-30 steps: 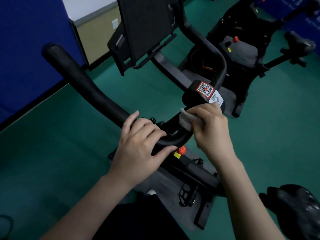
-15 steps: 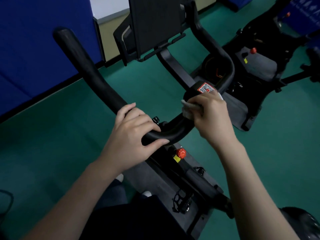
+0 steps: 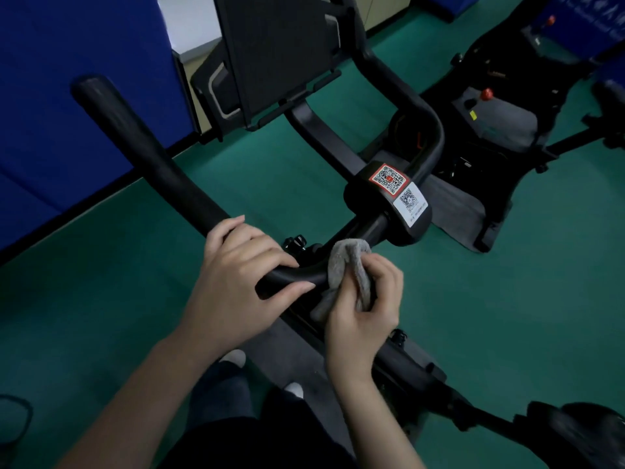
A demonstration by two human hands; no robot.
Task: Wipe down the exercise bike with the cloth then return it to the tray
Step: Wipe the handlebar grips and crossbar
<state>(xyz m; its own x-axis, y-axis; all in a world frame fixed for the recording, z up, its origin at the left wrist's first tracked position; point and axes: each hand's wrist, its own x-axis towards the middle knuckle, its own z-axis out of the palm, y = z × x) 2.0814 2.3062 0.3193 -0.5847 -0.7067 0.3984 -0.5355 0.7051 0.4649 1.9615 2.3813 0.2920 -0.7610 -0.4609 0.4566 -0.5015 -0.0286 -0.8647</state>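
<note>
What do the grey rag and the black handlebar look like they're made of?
The bunched grey cloth looks like soft terry or microfibre: fuzzy nap, limp folds. The curved black handlebar seems rubber or foam-coated: matt, dull sheen, no bare metal showing.

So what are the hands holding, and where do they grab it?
The left hand grips the black handlebar at its curved inner end. The right hand holds the grey cloth, bunched at its middle, against the handlebar.
</note>
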